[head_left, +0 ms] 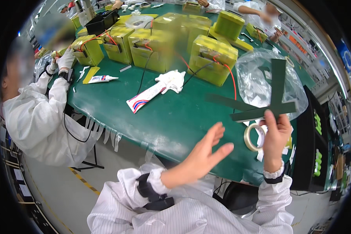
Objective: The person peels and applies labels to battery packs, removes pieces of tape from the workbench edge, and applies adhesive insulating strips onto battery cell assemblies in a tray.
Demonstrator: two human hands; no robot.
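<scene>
My right hand pinches several dark green flat strips between thumb and fingers. They fan out, one pointing up and others spreading left and right above the table. My left hand is open, thumb apart from the fingers, over the table's near edge with nothing in it. Just left of my right wrist, a roll of cream tape stands on edge among white paper scraps. A clear plastic bag lies behind the strips and is partly hidden by them.
Yellow-green wrapped blocks with red and black wires stand across the green table. A striped white tube touches crumpled white material. At left, a co-worker's gloved hand touches a block. A black rack stands at right.
</scene>
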